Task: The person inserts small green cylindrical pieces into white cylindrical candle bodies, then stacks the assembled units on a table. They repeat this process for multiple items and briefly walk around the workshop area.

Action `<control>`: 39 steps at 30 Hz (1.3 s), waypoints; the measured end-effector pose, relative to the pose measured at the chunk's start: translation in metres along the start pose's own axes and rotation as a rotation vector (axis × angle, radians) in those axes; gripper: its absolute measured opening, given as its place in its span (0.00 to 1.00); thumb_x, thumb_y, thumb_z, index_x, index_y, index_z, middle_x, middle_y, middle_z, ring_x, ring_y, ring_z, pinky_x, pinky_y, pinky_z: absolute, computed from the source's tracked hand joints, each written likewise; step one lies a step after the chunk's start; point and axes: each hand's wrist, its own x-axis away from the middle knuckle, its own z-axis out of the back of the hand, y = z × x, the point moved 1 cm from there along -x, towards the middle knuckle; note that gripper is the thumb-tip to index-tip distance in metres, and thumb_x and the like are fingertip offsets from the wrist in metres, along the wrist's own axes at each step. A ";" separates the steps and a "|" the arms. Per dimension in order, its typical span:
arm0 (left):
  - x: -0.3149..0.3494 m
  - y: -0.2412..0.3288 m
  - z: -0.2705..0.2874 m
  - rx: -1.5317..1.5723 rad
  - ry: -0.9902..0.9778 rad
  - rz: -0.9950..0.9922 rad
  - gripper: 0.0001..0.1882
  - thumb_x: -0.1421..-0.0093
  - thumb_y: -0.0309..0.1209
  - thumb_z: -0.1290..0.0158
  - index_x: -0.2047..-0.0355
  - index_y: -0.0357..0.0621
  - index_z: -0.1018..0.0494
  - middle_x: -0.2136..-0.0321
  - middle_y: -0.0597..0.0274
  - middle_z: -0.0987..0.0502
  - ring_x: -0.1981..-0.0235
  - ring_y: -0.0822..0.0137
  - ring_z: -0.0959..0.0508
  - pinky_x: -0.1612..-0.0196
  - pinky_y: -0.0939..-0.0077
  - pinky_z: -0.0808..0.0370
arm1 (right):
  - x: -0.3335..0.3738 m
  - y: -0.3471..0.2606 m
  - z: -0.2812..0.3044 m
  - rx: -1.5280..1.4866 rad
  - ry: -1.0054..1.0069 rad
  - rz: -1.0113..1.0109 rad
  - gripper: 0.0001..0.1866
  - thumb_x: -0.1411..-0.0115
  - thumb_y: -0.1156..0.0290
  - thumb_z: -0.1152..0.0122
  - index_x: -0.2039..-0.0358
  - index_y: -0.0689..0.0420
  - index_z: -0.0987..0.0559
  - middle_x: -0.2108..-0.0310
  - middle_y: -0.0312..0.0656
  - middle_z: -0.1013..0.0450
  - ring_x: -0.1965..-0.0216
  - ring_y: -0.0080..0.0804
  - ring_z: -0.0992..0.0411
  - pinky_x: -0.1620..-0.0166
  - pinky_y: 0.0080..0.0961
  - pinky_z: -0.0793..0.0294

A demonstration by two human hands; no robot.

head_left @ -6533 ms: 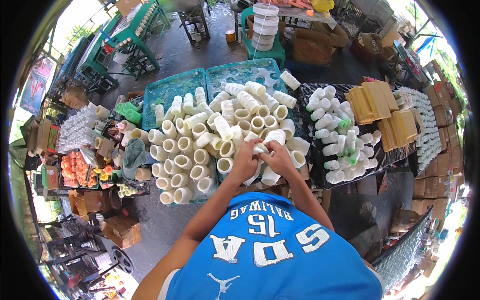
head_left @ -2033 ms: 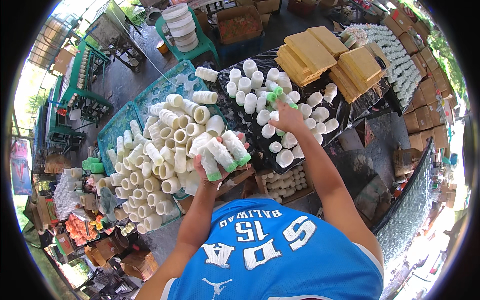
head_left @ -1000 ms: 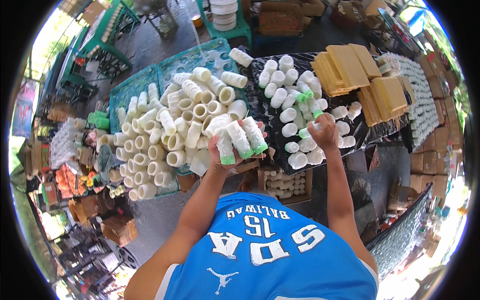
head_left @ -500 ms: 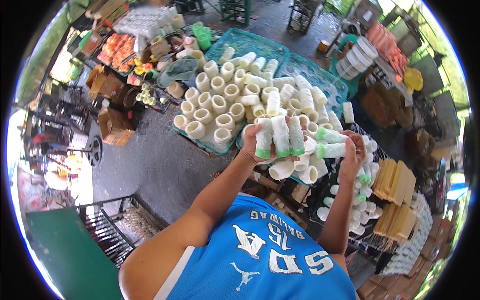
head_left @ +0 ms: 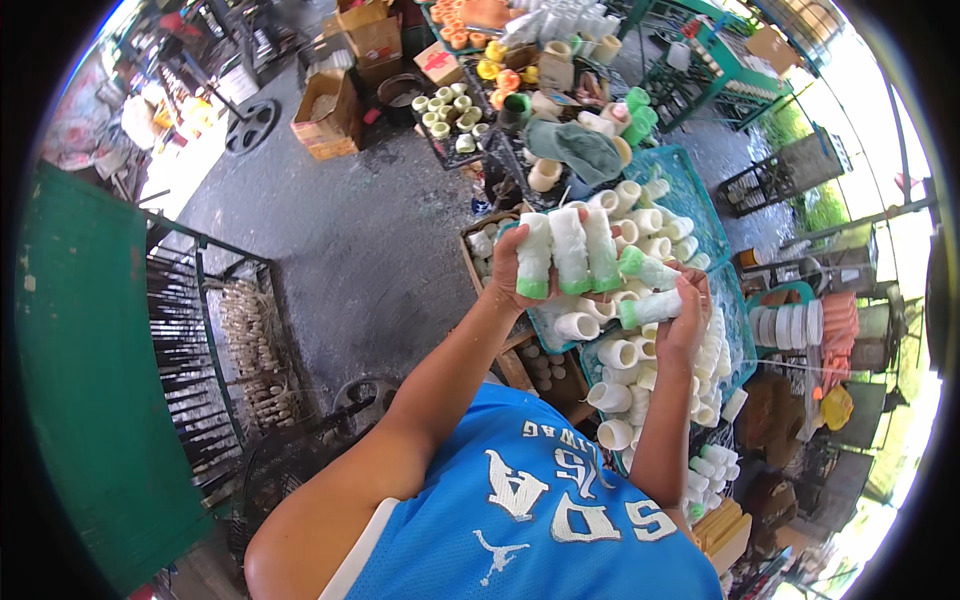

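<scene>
Three rough, waxy white cylinders with green lower ends, which look like pillar candles [head_left: 570,250], stand side by side in my left hand [head_left: 508,268]. Its fingers are closed behind them and mostly hidden. Close by on the right, my right hand [head_left: 686,318] grips two similar candles [head_left: 652,308] lying roughly level, their green ends pointing left toward the first group. A small gap separates the two groups. Below and behind both hands lie many hollow cream-coloured cylinders [head_left: 576,326], heaped on turquoise trays [head_left: 700,190].
A grey-green cloth [head_left: 575,150] and green cups [head_left: 640,118] lie beyond the trays. Small pale cups fill a black tray [head_left: 452,148]. Cardboard boxes [head_left: 328,118] stand on the floor at far left. A green panel [head_left: 90,370] and a slatted rack [head_left: 195,350] are at left.
My view has turned toward the left, so the trays now appear farther right and more floor shows. Both hands keep hold of their candles, at almost the same distance from each other.
</scene>
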 end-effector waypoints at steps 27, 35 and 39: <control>0.077 0.211 0.073 -0.121 0.212 -0.363 0.49 0.44 0.63 0.40 0.28 0.50 0.38 0.26 0.30 0.54 0.28 0.21 0.49 0.40 0.08 0.41 | -0.005 0.163 -0.124 -1.017 -0.126 -1.150 0.35 0.33 0.38 0.45 0.47 0.60 0.23 0.55 0.51 0.20 0.45 0.52 0.25 0.36 0.64 0.31; 0.087 0.259 0.066 -0.091 0.162 -0.412 0.48 0.46 0.62 0.36 0.29 0.53 0.35 0.24 0.33 0.61 0.26 0.23 0.54 0.42 0.03 0.45 | -0.075 0.169 -0.154 -0.820 -0.129 -1.051 0.31 0.31 0.39 0.48 0.46 0.54 0.24 0.49 0.52 0.25 0.50 0.52 0.26 0.44 0.62 0.27; 0.070 0.289 0.088 -0.072 0.184 -0.352 0.48 0.45 0.63 0.37 0.30 0.55 0.35 0.24 0.33 0.60 0.26 0.23 0.54 0.42 0.03 0.45 | -0.106 0.182 -0.160 -0.854 -0.050 -0.968 0.28 0.31 0.42 0.46 0.48 0.54 0.22 0.47 0.54 0.25 0.48 0.54 0.26 0.45 0.55 0.24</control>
